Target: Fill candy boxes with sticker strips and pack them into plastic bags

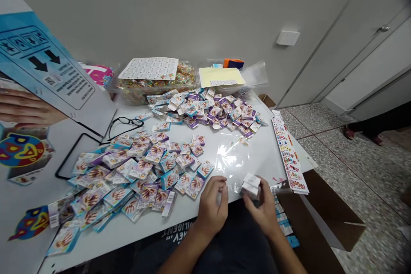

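Note:
My right hand is closed around small white boxes at the table's front edge; they look like two, close together. To their left is my left hand, its fingers curled with thumb and fingertips near each other; whether something tiny is between them is too small to tell. A clear plastic sheet or bag lies on the white table just beyond both hands. Many small blue and purple printed boxes are heaped left of my left hand. Another heap of boxes, some with open flaps, lies farther back.
Clear tubs with colourful packets stand along the wall, papers on top. Black glasses lie behind the left heap. Sticker strips line the right edge. An open cardboard box is at lower right. A person's legs show at far right.

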Tool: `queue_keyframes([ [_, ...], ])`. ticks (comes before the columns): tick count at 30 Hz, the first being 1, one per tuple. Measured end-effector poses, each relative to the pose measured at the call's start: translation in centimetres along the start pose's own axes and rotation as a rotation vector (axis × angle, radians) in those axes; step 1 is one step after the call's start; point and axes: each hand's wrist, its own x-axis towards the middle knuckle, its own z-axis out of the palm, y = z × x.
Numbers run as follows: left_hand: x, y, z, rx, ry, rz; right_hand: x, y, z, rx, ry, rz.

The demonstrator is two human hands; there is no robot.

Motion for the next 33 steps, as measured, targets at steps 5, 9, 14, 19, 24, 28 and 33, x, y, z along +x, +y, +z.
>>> queue_keyframes([
  [5,4.9,-0.7,2.9,0.442,-0.485,0.054,1.2,1.4,-4.1,0.106,-0.217,0.183],
  [9,5.2,-1.0,4.0,0.483,-0.536,0.022,0.7,1.6,-5.6,0.102,-0.266,0.2],
  [14,4.1,-0.8,3.4,0.493,-0.53,-0.058,0.5,1.5,-5.7,0.044,-0.251,0.152],
  [19,4.4,-0.9,3.0,0.503,-0.531,-0.088,0.7,0.9,-5.3,-0.032,-0.262,0.105],
  [24,5.0,-1.5,3.4,0.474,-0.508,-0.108,0.4,0.9,-5.3,-0.064,-0.274,0.079],
  [28,5.4,-1.8,3.4,0.432,-0.432,-0.09,-0.1,1.5,-5.4,-0.126,-0.236,0.05],
  [33,6.0,-0.6,3.4,0.341,-0.296,-0.003,-0.4,1.1,-4.7,-0.216,-0.147,-0.016],
])
